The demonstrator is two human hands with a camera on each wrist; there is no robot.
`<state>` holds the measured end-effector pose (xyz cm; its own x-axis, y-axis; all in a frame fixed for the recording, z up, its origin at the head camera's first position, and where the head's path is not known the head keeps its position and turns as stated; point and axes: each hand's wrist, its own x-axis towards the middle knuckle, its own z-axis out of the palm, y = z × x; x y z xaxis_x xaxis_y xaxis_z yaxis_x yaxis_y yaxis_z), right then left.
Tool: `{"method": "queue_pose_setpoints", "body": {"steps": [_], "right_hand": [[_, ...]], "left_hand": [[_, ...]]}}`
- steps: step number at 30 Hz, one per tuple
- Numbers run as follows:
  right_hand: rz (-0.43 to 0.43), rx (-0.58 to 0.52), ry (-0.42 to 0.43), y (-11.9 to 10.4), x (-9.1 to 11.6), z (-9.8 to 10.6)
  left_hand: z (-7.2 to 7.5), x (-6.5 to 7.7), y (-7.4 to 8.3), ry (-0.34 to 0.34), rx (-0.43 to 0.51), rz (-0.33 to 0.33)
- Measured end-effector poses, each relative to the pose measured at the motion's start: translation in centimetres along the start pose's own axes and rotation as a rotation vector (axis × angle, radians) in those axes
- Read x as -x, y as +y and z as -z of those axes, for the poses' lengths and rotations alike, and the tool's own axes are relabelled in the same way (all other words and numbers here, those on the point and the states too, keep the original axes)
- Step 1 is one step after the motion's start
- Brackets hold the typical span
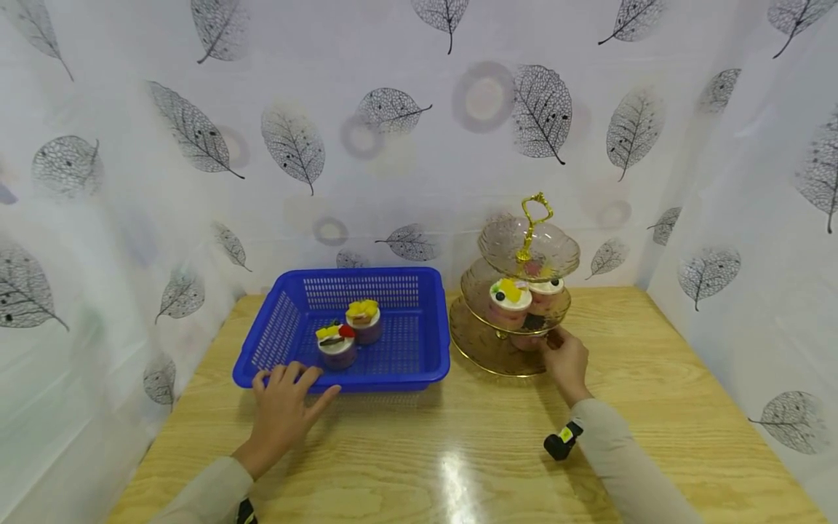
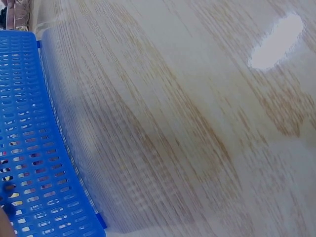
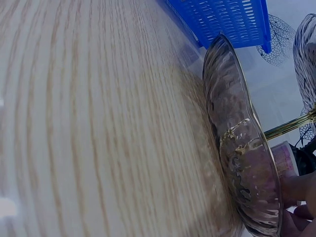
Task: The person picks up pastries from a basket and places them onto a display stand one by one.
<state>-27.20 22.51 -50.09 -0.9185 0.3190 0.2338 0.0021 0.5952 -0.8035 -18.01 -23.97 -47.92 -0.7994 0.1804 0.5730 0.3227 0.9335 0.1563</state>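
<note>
On the right, my right hand reaches between the lower and middle tiers of a glass cake stand. Its fingers hold a pink dessert cup on the bottom tier; the middle tier partly hides this cup in the head view. My left hand rests its spread fingertips on the front rim of a blue plastic basket. Inside the basket are two dessert cups, one with yellow topping and one with red and yellow fruit.
Dessert cups stand on the middle tier, including a white-topped one and another beside it. A gold handle rises from the top tier. Leaf-patterned sheeting encloses the wooden table behind and at both sides.
</note>
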Motion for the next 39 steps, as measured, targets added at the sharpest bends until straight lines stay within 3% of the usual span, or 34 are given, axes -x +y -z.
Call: {"method": "queue_pose_setpoints", "body": {"steps": [9, 20, 29, 39], "right_hand": [[0.007, 0.038, 0.024, -0.1, 0.2, 0.1], [0.009, -0.083, -0.029, -0.9, 1.2, 1.4], [-0.027, -0.095, -0.132, -1.6, 2.3, 2.8], [-0.006, -0.125, -0.355, -4.2, 5.2, 4.2]], "left_hand": [[0.0, 0.0, 0.1, 0.017, 0.014, -0.010], [-0.1, 0.0, 0.0, 0.009, 0.020, -0.007], [0.0, 0.0, 0.1, 0.001, 0.020, 0.002], [0.0, 0.0, 0.0, -0.001, 0.032, 0.004]]}}
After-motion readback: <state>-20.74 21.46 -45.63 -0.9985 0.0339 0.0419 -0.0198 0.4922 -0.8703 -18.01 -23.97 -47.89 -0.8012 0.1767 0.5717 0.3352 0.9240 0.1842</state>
